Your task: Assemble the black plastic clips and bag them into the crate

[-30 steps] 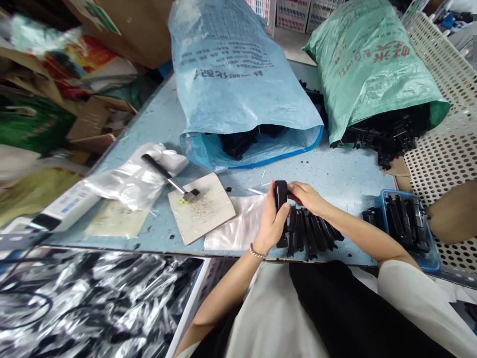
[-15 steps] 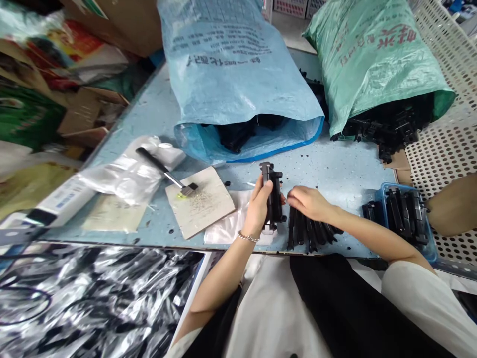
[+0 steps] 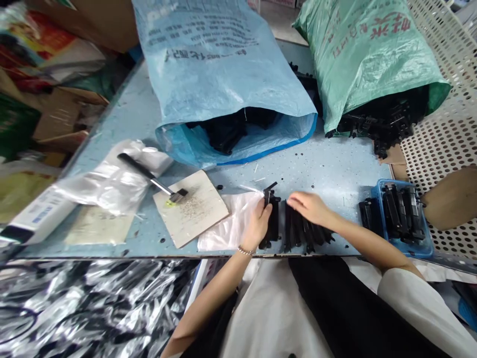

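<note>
My left hand is closed around a long black plastic part, which rests on the blue table at the left end of a row of similar black parts. My right hand lies on top of that row with its fingers curved down against the parts; it does not clearly grip any one of them. A clear plastic bag lies under and left of my left hand.
A blue sack and a green sack, both spilling black parts, lie at the back. A blue tray of parts sits right. A board with a brush lies left. Another person's arm shows at right.
My left hand lowered the black part from upright in the air down onto the table beside the row. My right hand settled onto the row.
</note>
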